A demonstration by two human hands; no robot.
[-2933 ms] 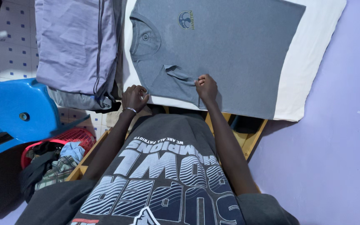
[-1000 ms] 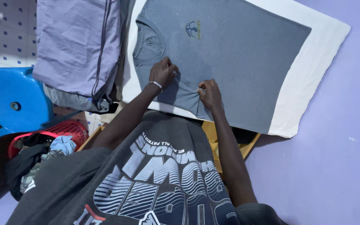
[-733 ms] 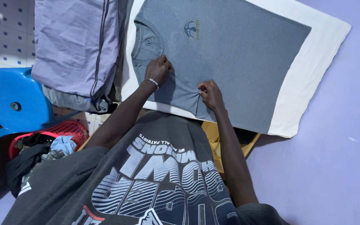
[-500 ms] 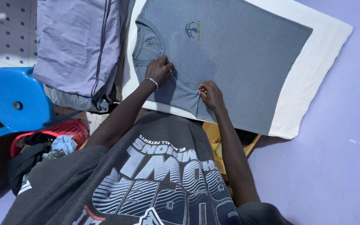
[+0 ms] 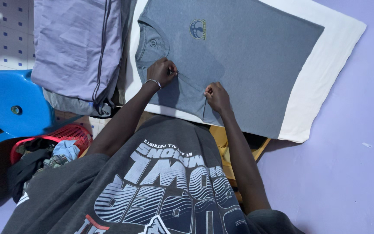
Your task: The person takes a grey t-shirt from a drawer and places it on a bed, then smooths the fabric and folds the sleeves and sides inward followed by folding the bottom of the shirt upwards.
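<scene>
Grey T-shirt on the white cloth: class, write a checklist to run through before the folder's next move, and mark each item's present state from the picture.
1. Left hand pinches the fabric of the grey T-shirt below the collar: ok.
2. Right hand pinches the fabric near the shirt's near edge: ok.
3. Shirt body beyond the hands lies flat: ok.
4. Shirt lies wholly on the white cloth: not ok, its near edge overhangs.
5. Lilac garment lies beside the shirt, not on it: ok.
6. Near sleeve tucked smoothly: cannot tell.
</scene>
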